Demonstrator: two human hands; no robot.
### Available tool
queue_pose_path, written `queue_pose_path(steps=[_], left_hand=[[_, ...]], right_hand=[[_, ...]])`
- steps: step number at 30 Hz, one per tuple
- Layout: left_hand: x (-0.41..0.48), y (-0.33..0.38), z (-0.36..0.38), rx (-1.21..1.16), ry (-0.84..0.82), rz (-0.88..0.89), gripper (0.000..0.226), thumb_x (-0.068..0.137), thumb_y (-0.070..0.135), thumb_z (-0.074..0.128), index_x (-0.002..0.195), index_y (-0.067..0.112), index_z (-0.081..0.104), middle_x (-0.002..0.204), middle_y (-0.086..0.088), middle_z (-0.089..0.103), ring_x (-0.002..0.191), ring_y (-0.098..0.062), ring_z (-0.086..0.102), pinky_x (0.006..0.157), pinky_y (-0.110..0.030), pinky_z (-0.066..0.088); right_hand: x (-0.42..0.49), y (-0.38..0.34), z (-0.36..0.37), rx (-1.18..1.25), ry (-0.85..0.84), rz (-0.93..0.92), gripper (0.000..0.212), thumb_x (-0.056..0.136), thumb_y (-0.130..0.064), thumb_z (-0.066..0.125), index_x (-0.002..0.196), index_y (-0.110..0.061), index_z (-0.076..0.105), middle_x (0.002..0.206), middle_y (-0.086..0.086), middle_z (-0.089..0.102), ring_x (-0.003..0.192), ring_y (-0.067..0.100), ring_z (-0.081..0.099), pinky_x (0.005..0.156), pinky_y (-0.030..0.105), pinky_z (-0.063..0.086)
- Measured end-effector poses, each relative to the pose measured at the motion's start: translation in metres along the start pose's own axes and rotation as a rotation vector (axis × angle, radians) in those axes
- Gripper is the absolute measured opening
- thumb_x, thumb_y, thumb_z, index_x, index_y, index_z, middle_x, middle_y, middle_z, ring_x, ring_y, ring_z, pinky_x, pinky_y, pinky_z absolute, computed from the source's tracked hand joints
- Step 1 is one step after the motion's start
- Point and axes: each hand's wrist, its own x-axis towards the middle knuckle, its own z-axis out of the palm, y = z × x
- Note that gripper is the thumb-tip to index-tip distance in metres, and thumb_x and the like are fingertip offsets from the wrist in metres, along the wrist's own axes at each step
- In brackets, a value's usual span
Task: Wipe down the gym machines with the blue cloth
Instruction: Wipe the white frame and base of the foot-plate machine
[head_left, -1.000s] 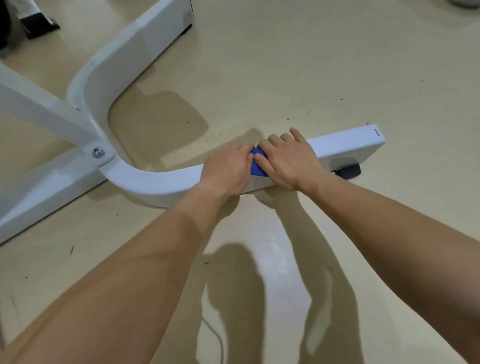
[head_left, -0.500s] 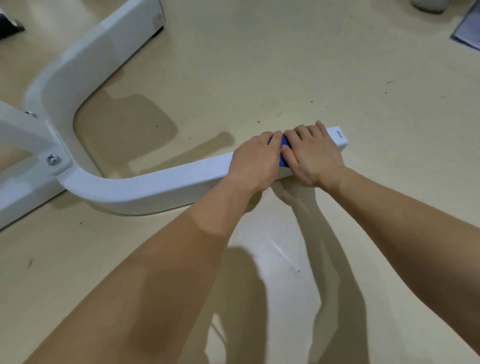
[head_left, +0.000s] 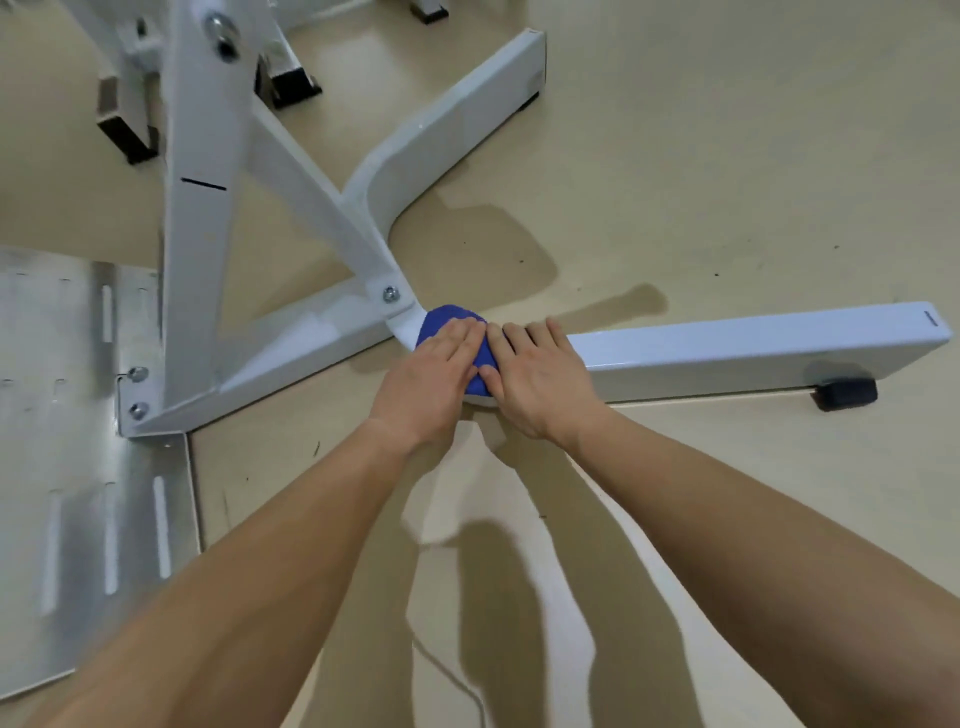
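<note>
The blue cloth lies bunched on the white floor bar of the gym machine, right at its bend beside a bolt. My left hand presses flat on the cloth with its fingers stretched over it. My right hand lies next to it on the bar, fingers reaching across the top and the thumb touching the cloth's edge. Most of the cloth is hidden under the hands.
A second white leg runs away to the upper right from the bend. A white upright post with a brace rises at the left. A grey metal floor plate lies at the left. A black rubber foot sits under the bar's right end.
Both hands have slid the cloth left along the bar, from near its free end to the bend by the bolt. The view has shifted, showing the upright and metal plate.
</note>
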Motion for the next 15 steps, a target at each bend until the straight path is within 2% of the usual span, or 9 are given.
queue_pose_path(steps=[2, 4, 7, 9, 11, 13, 15], left_hand=[[-0.001, -0.010, -0.010, -0.110, -0.044, -0.065, 0.053, 0.106, 0.031, 0.036, 0.156, 0.024, 0.019, 0.163, 0.009, 0.015, 0.150, -0.011, 0.012, 0.119, -0.030, 0.025], [0.000, -0.011, -0.021, -0.201, -0.043, -0.099, 0.054, 0.102, 0.029, 0.048, 0.153, 0.027, 0.031, 0.161, 0.010, 0.025, 0.148, -0.011, 0.022, 0.116, -0.032, 0.029], [-0.006, -0.008, -0.036, -0.204, 0.004, -0.138, 0.049, 0.094, 0.023, 0.060, 0.141, 0.026, 0.049, 0.152, 0.011, 0.042, 0.136, -0.014, 0.042, 0.105, -0.033, 0.040], [-0.013, -0.009, -0.041, -0.160, 0.009, -0.165, 0.047, 0.091, 0.022, 0.061, 0.137, 0.027, 0.051, 0.149, 0.013, 0.045, 0.129, -0.016, 0.048, 0.097, -0.036, 0.046], [-0.018, -0.012, -0.045, -0.118, -0.014, -0.216, 0.047, 0.092, 0.023, 0.058, 0.138, 0.028, 0.049, 0.147, 0.011, 0.045, 0.125, -0.018, 0.051, 0.092, -0.039, 0.050], [-0.022, -0.018, -0.047, -0.108, -0.034, -0.271, 0.047, 0.094, 0.024, 0.054, 0.141, 0.027, 0.045, 0.144, 0.007, 0.045, 0.123, -0.020, 0.052, 0.090, -0.041, 0.051], [-0.026, -0.030, -0.046, -0.106, -0.038, -0.311, 0.050, 0.097, 0.026, 0.050, 0.145, 0.028, 0.038, 0.149, 0.007, 0.039, 0.124, -0.021, 0.051, 0.092, -0.041, 0.051]], right_hand=[[0.007, -0.006, -0.002, 0.026, -0.039, -0.013, 0.069, 0.099, -0.053, 0.013, 0.151, -0.013, 0.031, 0.139, 0.006, 0.051, 0.122, 0.034, 0.048, 0.116, 0.049, 0.021], [0.009, -0.004, -0.005, 0.069, -0.061, -0.032, 0.065, 0.100, -0.055, 0.030, 0.153, -0.017, 0.030, 0.142, 0.003, 0.050, 0.124, 0.033, 0.049, 0.116, 0.047, 0.024], [0.007, -0.004, -0.014, 0.108, -0.026, -0.036, 0.062, 0.095, -0.052, 0.054, 0.145, -0.019, 0.043, 0.135, 0.002, 0.057, 0.113, 0.031, 0.053, 0.103, 0.039, 0.038], [0.005, -0.009, -0.018, 0.100, 0.005, -0.032, 0.059, 0.090, -0.048, 0.063, 0.140, -0.020, 0.048, 0.130, 0.002, 0.059, 0.108, 0.031, 0.054, 0.096, 0.038, 0.043], [0.008, -0.017, -0.020, 0.108, 0.002, -0.044, 0.061, 0.091, -0.044, 0.062, 0.143, -0.020, 0.044, 0.134, 0.002, 0.056, 0.112, 0.030, 0.053, 0.096, 0.038, 0.044], [0.014, -0.026, -0.018, 0.112, -0.044, -0.084, 0.065, 0.097, -0.042, 0.051, 0.153, -0.017, 0.030, 0.147, 0.005, 0.045, 0.125, 0.029, 0.048, 0.105, 0.037, 0.038], [0.026, -0.037, -0.016, 0.111, -0.081, -0.107, 0.067, 0.101, -0.040, 0.041, 0.158, -0.015, 0.017, 0.155, 0.007, 0.036, 0.130, 0.029, 0.044, 0.109, 0.037, 0.033]])
